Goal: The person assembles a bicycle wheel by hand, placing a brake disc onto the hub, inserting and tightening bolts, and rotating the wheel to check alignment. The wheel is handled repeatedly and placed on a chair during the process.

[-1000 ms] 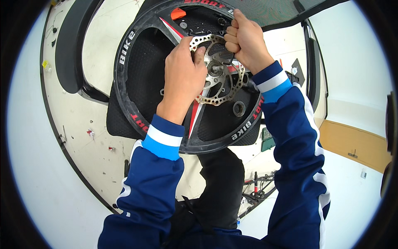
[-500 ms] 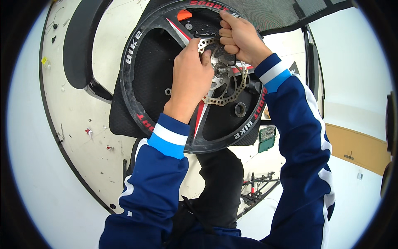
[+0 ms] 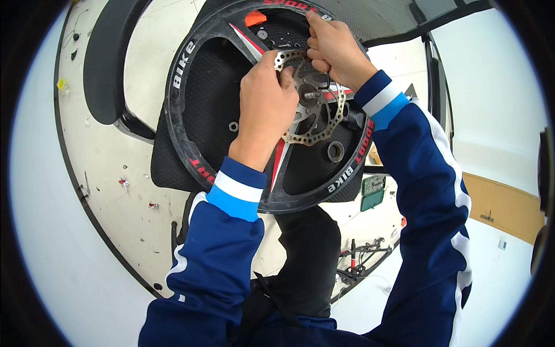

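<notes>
A black bicycle wheel with red and white spoke decals lies flat in front of me, a perforated metal brake disc at its hub. My left hand is closed on the disc's left side, thumb on top; its other fingertips are hidden. My right hand makes a fist above the disc's upper right. From under it shows the thin dark end of a hex key, reaching down to the disc; the rest is hidden by the fingers. The bare axle stands up between my hands.
Inside the rim lie a hex nut, a round metal cup, a washer and an orange piece. A black chair armrest rises at the left. On the floor to the right are a green case and a bike frame.
The wheel has shifted very slightly left. My right fist has turned a little and edged right, and its forearm has swung slightly outward. My left hand keeps its hold on the disc.
</notes>
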### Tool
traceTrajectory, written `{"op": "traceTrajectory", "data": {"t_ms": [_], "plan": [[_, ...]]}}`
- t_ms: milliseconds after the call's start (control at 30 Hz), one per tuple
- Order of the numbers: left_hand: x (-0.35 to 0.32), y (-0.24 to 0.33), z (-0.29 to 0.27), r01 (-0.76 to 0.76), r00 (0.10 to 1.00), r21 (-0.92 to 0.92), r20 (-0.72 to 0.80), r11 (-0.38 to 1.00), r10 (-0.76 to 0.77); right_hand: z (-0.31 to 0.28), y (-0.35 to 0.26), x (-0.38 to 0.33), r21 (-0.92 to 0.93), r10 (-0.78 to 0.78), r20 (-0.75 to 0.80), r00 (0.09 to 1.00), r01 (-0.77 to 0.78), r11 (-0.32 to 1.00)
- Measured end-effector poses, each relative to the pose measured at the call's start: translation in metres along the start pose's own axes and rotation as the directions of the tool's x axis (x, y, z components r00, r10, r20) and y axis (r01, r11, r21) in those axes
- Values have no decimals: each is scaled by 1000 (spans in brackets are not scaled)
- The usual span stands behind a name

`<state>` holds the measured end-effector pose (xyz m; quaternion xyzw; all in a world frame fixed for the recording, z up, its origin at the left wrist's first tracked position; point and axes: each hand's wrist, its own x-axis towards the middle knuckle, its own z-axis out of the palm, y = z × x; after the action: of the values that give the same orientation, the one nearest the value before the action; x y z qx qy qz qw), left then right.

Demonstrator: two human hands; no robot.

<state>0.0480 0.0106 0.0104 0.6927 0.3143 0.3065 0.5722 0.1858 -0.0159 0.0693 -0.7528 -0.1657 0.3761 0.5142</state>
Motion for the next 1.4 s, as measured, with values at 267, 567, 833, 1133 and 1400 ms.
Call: {"op": "traceTrajectory", "data": {"t_ms": [267, 567, 833, 1133, 1400], "plan": [[-1, -1, 2, -23, 999, 43, -27, 999, 24, -28, 24, 12, 254, 51, -286, 957, 24, 967], [0, 0, 2, -36, 999, 18, -27, 999, 37, 4, 16, 18, 220, 36, -288, 957, 30, 975], [-1, 1, 1, -1, 1000, -27, -18, 1000, 1, -23, 1, 0, 265, 72, 97, 993, -96, 959], [-1, -1, 0, -14, 1000, -25, -20, 1000, 13, -10, 10, -37, 339, -89, -18, 996, 90, 937], [-5, 25, -8, -580, 807, 184, -7, 794, 591, -46, -2, -40, 815, -258, -25, 966, 169, 554]]}}
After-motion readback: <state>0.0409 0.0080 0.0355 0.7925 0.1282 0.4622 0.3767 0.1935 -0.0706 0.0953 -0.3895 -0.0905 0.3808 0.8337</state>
